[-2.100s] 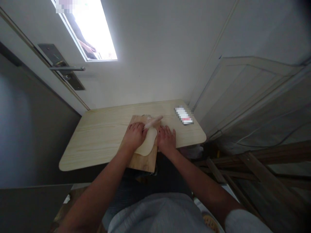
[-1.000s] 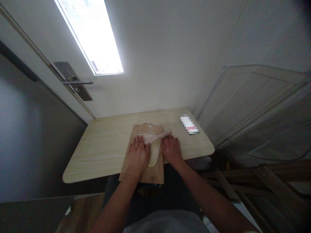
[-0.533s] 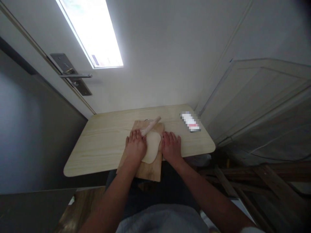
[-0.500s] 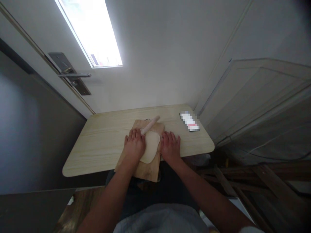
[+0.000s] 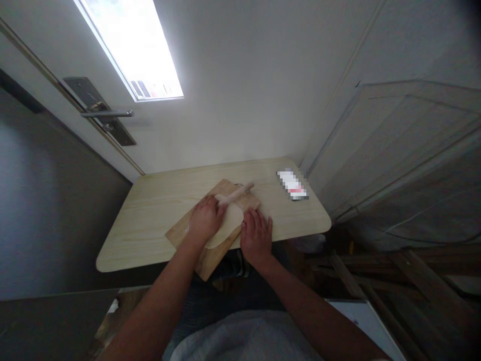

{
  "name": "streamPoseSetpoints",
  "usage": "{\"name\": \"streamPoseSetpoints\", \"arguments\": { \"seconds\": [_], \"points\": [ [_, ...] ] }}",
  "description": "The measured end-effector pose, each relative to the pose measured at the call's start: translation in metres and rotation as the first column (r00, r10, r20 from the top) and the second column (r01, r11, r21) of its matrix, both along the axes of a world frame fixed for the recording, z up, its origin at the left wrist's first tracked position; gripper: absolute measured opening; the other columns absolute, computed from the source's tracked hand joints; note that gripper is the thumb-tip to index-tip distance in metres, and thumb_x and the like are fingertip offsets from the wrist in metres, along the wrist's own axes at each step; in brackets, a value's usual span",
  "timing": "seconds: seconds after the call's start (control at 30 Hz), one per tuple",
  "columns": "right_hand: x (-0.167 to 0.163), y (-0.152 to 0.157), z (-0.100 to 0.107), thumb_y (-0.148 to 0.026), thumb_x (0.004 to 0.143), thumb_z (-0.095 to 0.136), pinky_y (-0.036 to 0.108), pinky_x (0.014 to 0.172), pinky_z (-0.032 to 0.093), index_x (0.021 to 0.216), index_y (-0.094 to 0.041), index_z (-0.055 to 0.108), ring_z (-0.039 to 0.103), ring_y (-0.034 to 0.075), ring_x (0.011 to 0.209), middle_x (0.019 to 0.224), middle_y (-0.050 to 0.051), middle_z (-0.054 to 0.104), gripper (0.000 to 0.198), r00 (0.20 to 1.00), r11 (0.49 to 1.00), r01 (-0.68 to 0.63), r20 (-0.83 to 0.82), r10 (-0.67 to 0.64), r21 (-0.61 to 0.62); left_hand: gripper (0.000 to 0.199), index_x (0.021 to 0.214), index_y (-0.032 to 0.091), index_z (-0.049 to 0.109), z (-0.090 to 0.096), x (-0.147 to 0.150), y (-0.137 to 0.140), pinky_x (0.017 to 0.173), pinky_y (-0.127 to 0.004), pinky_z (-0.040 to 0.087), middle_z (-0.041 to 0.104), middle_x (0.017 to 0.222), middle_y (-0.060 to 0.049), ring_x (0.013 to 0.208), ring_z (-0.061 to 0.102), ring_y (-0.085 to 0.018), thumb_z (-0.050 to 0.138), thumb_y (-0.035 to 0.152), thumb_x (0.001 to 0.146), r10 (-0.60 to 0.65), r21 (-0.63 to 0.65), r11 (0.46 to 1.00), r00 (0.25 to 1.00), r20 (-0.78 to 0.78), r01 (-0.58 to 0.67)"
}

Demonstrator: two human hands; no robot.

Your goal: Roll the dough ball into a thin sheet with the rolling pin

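Observation:
A wooden cutting board point(image 5: 214, 258) lies turned at a slant on the light wood table, its near corner past the front edge. On it is a flat, pale sheet of dough point(image 5: 230, 225). A wooden rolling pin point(image 5: 240, 192) lies across the far part of the dough, pointing up to the right. My left hand point(image 5: 206, 218) rests over the dough with its fingers curled round the near end of the pin, which it hides. At the board's right edge, my right hand point(image 5: 257, 233) lies with fingers stretched out, touching the edge and holding nothing.
A phone point(image 5: 292, 184) with a blurred screen lies on the table point(image 5: 143, 225) at the right. Behind stands a white door with a metal handle point(image 5: 107, 114) and a bright window. Wooden beams point(image 5: 345, 276) are low at the right.
The board has turned clockwise, its far end swinging right and its near end left. The dough and rolling pin have turned with it. My right hand has moved slightly left and nearer me.

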State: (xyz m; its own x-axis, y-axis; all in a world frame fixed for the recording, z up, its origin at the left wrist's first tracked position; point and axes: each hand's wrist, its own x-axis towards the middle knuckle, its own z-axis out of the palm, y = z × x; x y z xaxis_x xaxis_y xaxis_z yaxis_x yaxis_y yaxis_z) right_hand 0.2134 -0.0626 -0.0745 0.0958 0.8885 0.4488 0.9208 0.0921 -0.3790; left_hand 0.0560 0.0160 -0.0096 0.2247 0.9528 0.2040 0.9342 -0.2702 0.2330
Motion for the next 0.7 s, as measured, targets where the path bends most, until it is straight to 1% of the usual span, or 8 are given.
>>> {"name": "streamPoseSetpoints", "arguments": {
  "seconds": [0.07,0.13,0.2,0.27,0.37,0.5,0.6,0.7],
  "points": [
    [0.000,0.000,-0.001,-0.024,0.101,0.042,0.059,0.116,0.023,0.133,-0.017,0.057,0.047,0.031,0.135,0.144,0.015,0.057,0.035,1.000,1.000,0.008,0.014,-0.008,0.000,0.042,0.105,0.016,0.063,0.004,0.008,0.005,0.099,-0.043,0.045,0.070,0.111,-0.016,0.111,0.063,-0.029,0.031,0.042,0.103,0.107,-0.004,0.994,0.992,-0.066,-0.107],
    [0.000,0.000,-0.002,-0.025,0.102,0.042,0.059,0.116,0.024,0.134,-0.018,0.056,0.047,0.031,0.135,0.144,0.014,0.057,0.036,1.000,1.000,0.016,0.024,-0.016,0.002,0.044,0.108,0.015,0.062,0.005,0.015,0.012,0.100,-0.047,0.043,0.069,0.111,-0.017,0.112,0.062,-0.030,0.027,0.041,0.104,0.174,0.014,0.985,0.979,-0.105,-0.174],
    [0.000,0.000,-0.003,-0.026,0.102,0.041,0.058,0.116,0.024,0.135,-0.018,0.056,0.046,0.031,0.135,0.145,0.014,0.057,0.036,0.999,1.000,0.015,0.028,-0.015,0.004,0.044,0.114,0.014,0.061,0.003,0.019,0.020,0.103,-0.050,0.040,0.068,0.115,-0.018,0.116,0.060,-0.031,0.029,0.042,0.103,0.205,0.034,0.979,0.972,-0.115,-0.203],
    [0.001,0.001,-0.004,-0.027,0.103,0.041,0.058,0.116,0.023,0.134,-0.018,0.056,0.047,0.031,0.135,0.145,0.013,0.056,0.036,1.000,1.000,0.007,0.028,-0.007,0.004,0.044,0.119,0.015,0.059,0.000,0.020,0.028,0.105,-0.054,0.038,0.067,0.121,-0.018,0.119,0.057,-0.033,0.031,0.045,0.102,0.208,0.040,0.978,0.972,-0.109,-0.205],
    [0.002,0.001,-0.005,-0.027,0.102,0.042,0.057,0.116,0.024,0.132,-0.018,0.058,0.047,0.031,0.134,0.145,0.013,0.056,0.035,1.000,1.000,0.005,0.026,-0.005,0.002,0.046,0.122,0.018,0.059,-0.004,0.019,0.035,0.106,-0.055,0.038,0.064,0.129,-0.016,0.124,0.054,-0.032,0.030,0.047,0.103,0.160,0.034,0.987,0.983,-0.089,-0.157],
    [0.001,0.002,-0.005,-0.026,0.102,0.043,0.057,0.115,0.025,0.132,-0.018,0.058,0.047,0.031,0.134,0.144,0.014,0.057,0.035,0.999,1.000,0.012,0.032,-0.012,0.011,0.044,0.122,0.021,0.061,-0.007,0.016,0.037,0.106,-0.053,0.039,0.062,0.134,-0.012,0.128,0.051,-0.030,0.027,0.043,0.104,0.058,0.034,0.998,0.995,-0.077,-0.055],
    [0.001,0.001,-0.006,-0.026,0.102,0.043,0.057,0.116,0.024,0.133,-0.017,0.057,0.047,0.031,0.134,0.142,0.014,0.058,0.036,0.999,0.999,0.007,0.038,-0.008,0.032,0.040,0.125,0.022,0.060,-0.008,0.013,0.034,0.108,-0.050,0.039,0.058,0.141,-0.010,0.132,0.049,-0.027,0.030,0.038,0.103,-0.037,0.024,0.999,0.996,-0.082,0.039],
    [0.002,0.001,-0.006,-0.027,0.102,0.044,0.055,0.116,0.024,0.133,-0.018,0.058,0.048,0.030,0.133,0.140,0.014,0.060,0.035,0.999,0.999,0.006,0.041,-0.008,0.043,0.038,0.130,0.023,0.057,-0.007,0.010,0.031,0.112,-0.048,0.036,0.055,0.146,-0.008,0.136,0.046,-0.025,0.035,0.033,0.101,-0.152,0.017,0.988,0.984,-0.093,0.154]
  ]
}}
